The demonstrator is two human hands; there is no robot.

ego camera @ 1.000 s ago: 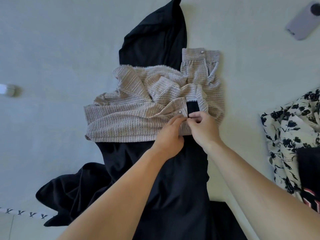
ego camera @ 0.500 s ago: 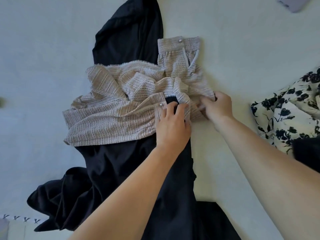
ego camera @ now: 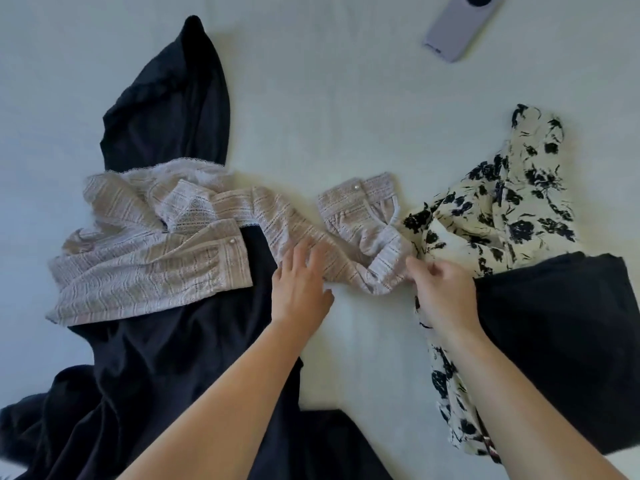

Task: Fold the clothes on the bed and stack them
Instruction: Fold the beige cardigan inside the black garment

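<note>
Right hand (ego camera: 445,292) pinches the outer edge of the sleeve of the beige-and-white striped lace-knit blouse (ego camera: 152,261), fingers curled at the bend of the sleeve (ego camera: 353,251), which is drawn out to the right across the pale bed sheet (ego camera: 329,116). Left hand (ego camera: 301,289) lies with fingers straight and spread, fingertips pressing the sleeve's middle flat. Blouse body sits bunched on top of the long black garment (ego camera: 166,358), well left of centre; its pearl-buttoned cuff (ego camera: 356,199) doubles back and lies just beside the cream floral-print garment (ego camera: 502,206). Risk, as a judgement: the black garment underneath is slippery-looking, so a firmer pull on the sleeve could drag the whole blouse body sideways and undo its lay; the cuff could also catch on the floral fabric it nearly touches, since the right hand works directly over that piece. Both forearms reach forward from the lower edge, wrists roughly level, left palm down, right hand turned with knuckles up. A lilac phone (ego camera: 460,26) lies far up the sheet, apart from everything.
</note>
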